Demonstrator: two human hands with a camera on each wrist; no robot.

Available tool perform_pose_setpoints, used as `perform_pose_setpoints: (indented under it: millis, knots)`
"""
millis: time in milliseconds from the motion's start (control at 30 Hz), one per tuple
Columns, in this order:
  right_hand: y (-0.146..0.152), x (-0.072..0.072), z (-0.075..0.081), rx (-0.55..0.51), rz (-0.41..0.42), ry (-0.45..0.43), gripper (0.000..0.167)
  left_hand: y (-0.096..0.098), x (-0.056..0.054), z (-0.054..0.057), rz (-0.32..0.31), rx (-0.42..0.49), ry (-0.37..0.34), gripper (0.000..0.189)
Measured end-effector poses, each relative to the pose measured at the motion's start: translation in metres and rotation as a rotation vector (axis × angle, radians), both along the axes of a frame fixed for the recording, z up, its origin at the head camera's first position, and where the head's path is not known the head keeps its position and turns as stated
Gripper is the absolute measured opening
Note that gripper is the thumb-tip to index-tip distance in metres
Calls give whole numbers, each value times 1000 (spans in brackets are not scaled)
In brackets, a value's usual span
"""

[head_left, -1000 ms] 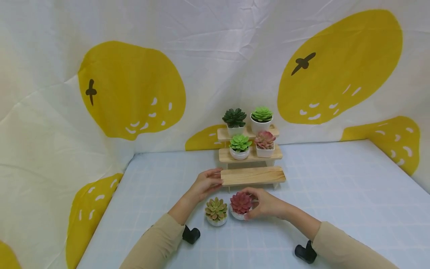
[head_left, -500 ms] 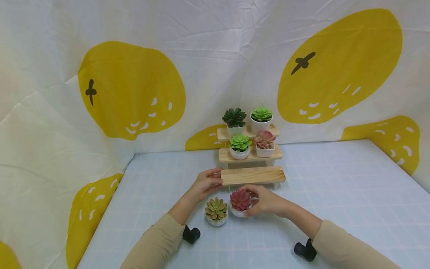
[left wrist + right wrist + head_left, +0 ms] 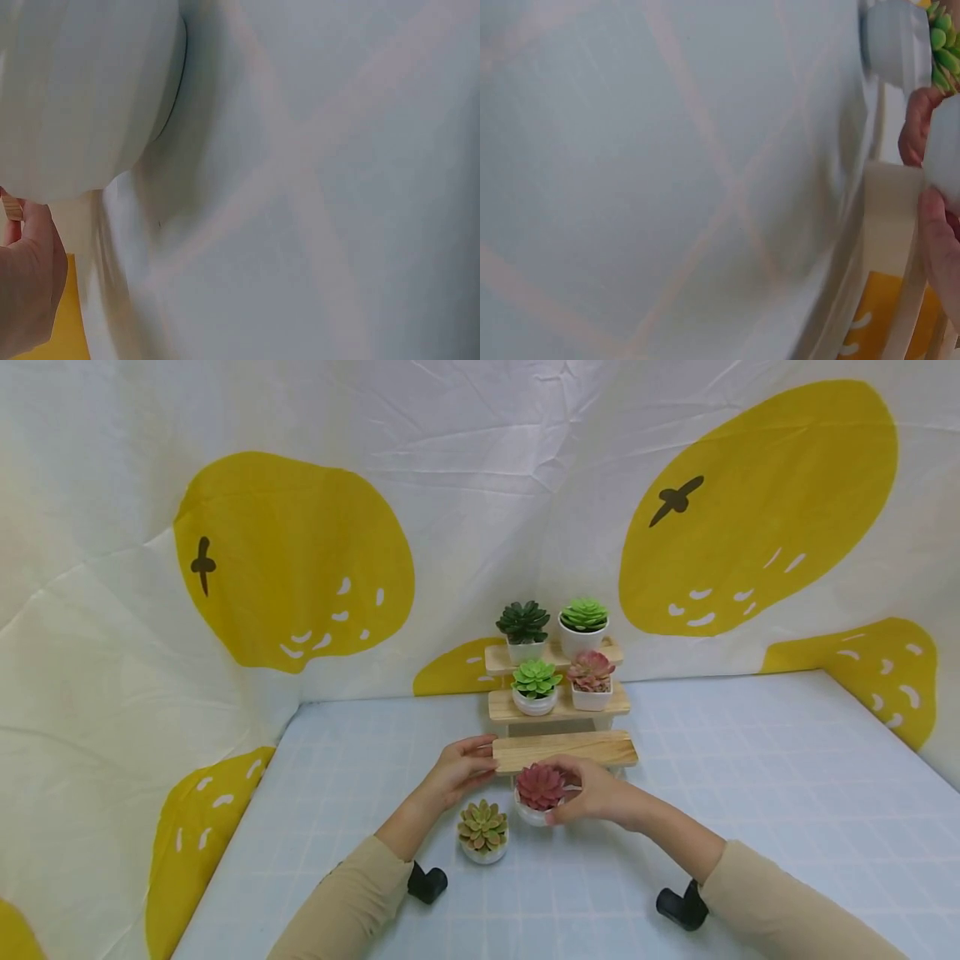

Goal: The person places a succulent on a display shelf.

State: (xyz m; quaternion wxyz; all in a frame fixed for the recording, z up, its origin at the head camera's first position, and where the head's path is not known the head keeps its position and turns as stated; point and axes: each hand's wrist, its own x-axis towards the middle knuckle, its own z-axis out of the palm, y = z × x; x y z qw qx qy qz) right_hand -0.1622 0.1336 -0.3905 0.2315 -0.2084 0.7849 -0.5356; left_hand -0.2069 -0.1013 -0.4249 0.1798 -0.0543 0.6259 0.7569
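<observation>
My right hand [image 3: 592, 792] grips a red potted succulent [image 3: 540, 787] by its white round pot, just in front of the lowest step of a three-tier wooden plant stand [image 3: 566, 750]. Thumb and fingers lie around that white pot [image 3: 945, 150] in the right wrist view. At the step's left end, my left hand [image 3: 453, 770] holds the wood; a bit of its edge shows between the fingers in the left wrist view. A yellow-green potted succulent [image 3: 483, 827] stands on the table between my forearms. Its pot [image 3: 82, 90] looms large in the left wrist view.
A dark green succulent [image 3: 523, 625] and a bright green one [image 3: 584, 617] occupy the top step. On the middle step sit a light green succulent [image 3: 536, 681] and a pink one [image 3: 592, 672]. A patterned curtain [image 3: 480, 527] hangs behind the checked tablecloth [image 3: 750, 777].
My right hand has carried the red succulent forward and upward, closer to the front edge of the lowest step. The left hand has stayed at the stand.
</observation>
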Motion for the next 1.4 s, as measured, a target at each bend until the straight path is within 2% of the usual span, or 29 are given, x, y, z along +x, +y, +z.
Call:
perform_pose_setpoints:
  millis: [167,533,700,900,1400]
  knots:
    - [2,-5,6,-13,-2,0,67,0,-1,-1,1,4,-2,49]
    - [3,-15,14,-19,-92,-4,71,0,-2,-3,6,20,-3,50]
    - [2,-21,14,9,-134,-6,70,0,-2,-2,4,14,-3,49]
    - [0,-28,14,9,-164,30,67,0,-2,-2,2,4,-4,49]
    - [-6,-33,16,49,-226,43,69,0,-2,-3,6,9,-5,48]
